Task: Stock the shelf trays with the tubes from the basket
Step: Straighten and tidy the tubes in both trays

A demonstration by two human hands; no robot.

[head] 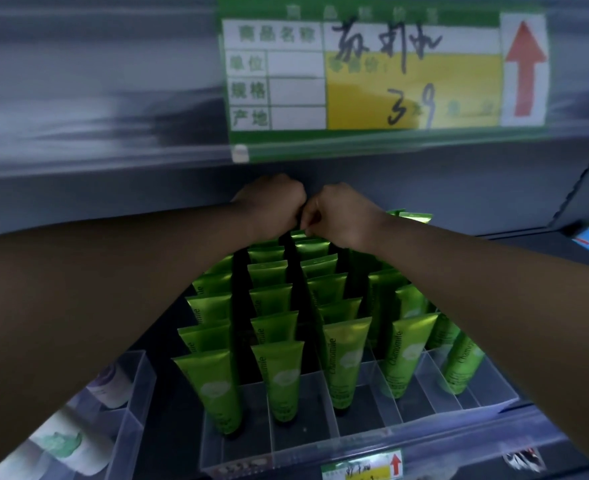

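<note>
Both curled, our left hand (272, 204) and right hand (339, 218) touch at twelve o'clock, likely seating tubes (315, 247) rear-first; grip unseen.

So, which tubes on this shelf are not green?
The white tubes in the clear tray at the far left; one bears a teal mark, another a purple one. The middle tray holds only green tubes.

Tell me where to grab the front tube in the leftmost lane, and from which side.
Pinch the tube by its flat crimped top edge, coming from the front and above. It stands cap-down in the tray, so the wide top is free, while the tray walls hem in its lower part and the next tube sits close behind.
</note>
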